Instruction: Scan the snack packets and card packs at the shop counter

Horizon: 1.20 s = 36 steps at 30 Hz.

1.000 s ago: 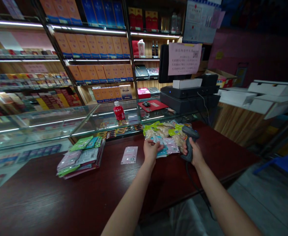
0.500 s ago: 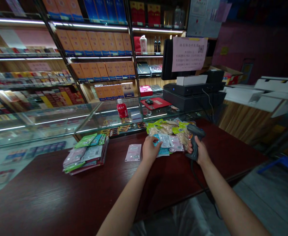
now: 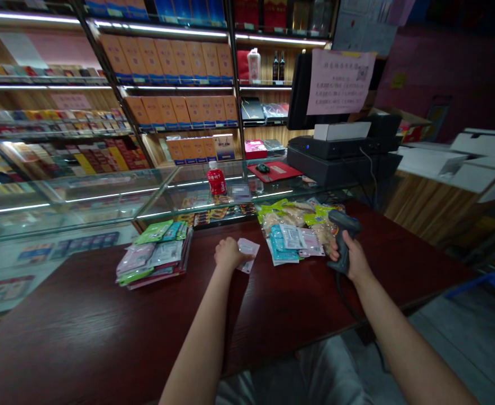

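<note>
My left hand [image 3: 229, 254] is at a single pale pink packet [image 3: 250, 253] on the dark red table, with the thumb over the packet and the fingers curled at its left edge. My right hand [image 3: 351, 256] is wrapped round the grip of a black barcode scanner [image 3: 343, 236], its head pointing left and its cable hanging off the table edge. Between the hands lie blue and pink packets [image 3: 284, 247], overlapping clear bags with green tops [image 3: 287, 212]. Left of my left hand is a stack of green, pink and white packets [image 3: 154, 256].
Behind the table runs a glass display counter [image 3: 154, 188] with a red bottle [image 3: 216, 180] and a red mat [image 3: 287, 171] on it. A monitor [image 3: 300, 93] and a black cash drawer [image 3: 336, 167] stand at the back right. Shelves of boxes [image 3: 167, 62] line the wall.
My left hand has left the blue and white packets and moved left to the single pink packet. My right hand keeps the scanner in much the same place. The view has shifted slightly.
</note>
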Available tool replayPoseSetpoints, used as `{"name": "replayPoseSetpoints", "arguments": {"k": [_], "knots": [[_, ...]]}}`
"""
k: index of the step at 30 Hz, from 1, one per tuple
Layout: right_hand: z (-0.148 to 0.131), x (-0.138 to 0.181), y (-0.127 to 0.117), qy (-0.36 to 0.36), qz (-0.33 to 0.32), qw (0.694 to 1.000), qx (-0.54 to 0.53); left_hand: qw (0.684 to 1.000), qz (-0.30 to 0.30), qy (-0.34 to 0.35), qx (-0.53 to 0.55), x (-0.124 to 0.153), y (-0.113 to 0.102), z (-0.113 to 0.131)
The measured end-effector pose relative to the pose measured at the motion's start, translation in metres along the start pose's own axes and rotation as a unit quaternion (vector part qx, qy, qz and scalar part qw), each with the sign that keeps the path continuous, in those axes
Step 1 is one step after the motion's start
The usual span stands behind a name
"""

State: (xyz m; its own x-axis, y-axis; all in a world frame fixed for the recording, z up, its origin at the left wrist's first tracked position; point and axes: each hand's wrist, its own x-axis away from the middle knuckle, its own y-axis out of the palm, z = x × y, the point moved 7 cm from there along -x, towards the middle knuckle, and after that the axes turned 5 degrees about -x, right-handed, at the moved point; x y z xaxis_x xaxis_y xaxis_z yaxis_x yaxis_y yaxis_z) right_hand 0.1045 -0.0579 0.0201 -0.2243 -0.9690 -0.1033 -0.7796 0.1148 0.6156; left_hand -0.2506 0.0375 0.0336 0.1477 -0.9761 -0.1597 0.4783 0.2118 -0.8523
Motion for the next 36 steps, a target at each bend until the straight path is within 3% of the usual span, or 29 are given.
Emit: {"name": "replayPoseSetpoints", "arguments": {"k": [7,10,14,18,27,36], "knots": [[0.000,0.003,-0.001,0.002,0.005,1.000,0.000,0.966,0.028,0.005,0.259,0.003,0.009,0.012],[0.001,0.004,0.000,0.001,0.011,1.000,0.009,0.912,0.070,0.005,0.403,0.005,0.015,0.012],[0.000,0.008,0.007,0.003,0.025,0.999,0.025,0.841,0.041,0.006,0.540,0.014,0.028,0.022],[-0.007,0.020,0.024,0.013,0.008,0.998,0.060,0.828,0.021,0.016,0.560,0.021,0.032,0.032],[-0.004,0.065,0.068,0.060,-0.067,0.979,0.183,0.807,0.010,-0.029,0.590,0.023,0.041,0.023],[0.021,0.087,0.075,0.129,-0.112,0.962,0.214,0.796,0.025,0.004,0.604,0.023,0.041,0.024]]}}
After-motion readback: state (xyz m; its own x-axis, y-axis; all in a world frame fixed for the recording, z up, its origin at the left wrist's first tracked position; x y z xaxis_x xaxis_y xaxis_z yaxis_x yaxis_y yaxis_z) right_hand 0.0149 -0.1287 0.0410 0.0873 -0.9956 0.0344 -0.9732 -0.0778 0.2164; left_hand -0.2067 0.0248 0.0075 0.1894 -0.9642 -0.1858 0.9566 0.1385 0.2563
